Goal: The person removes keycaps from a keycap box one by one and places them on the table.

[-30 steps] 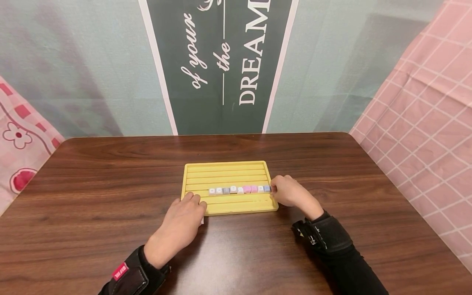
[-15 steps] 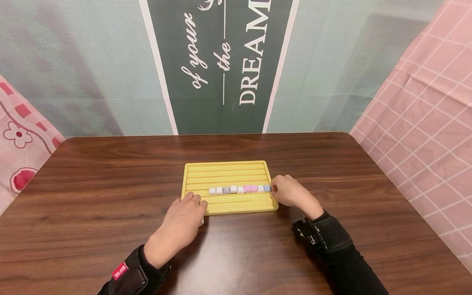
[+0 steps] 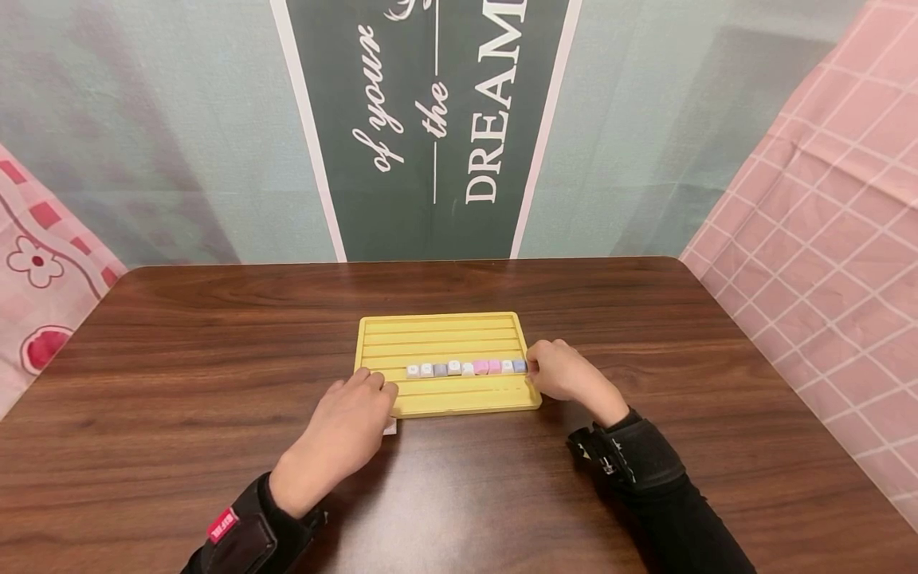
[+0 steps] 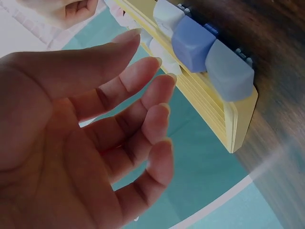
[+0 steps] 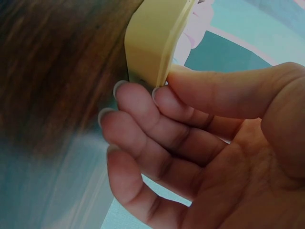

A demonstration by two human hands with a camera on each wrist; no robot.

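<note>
A yellow ridged tray (image 3: 437,403) lies on the table, with a row of white, grey, pink and blue keycaps (image 3: 481,367) along one of its grooves. My right hand (image 3: 570,375) pinches the tray's right edge between thumb and fingers, as the right wrist view shows. Over the tray's near left corner is my left hand (image 3: 351,418), its fingers loosely bent. In the left wrist view, nothing sits between that thumb and those fingers. Close by, a white keycap (image 4: 167,18), a blue keycap (image 4: 193,44) and a pale grey-blue keycap (image 4: 230,70) stand along the tray's outer side.
The dark wooden table (image 3: 459,494) reaches back to a hanging green cloth (image 3: 437,223) with white lettering. Pink checked cloth (image 3: 839,239) hangs at the right, and a flowered pink cloth (image 3: 43,295) at the left.
My left hand has shifted slightly left, and more of a pale keycap shows beside it at the tray's front edge. The right hand stays on the tray's edge.
</note>
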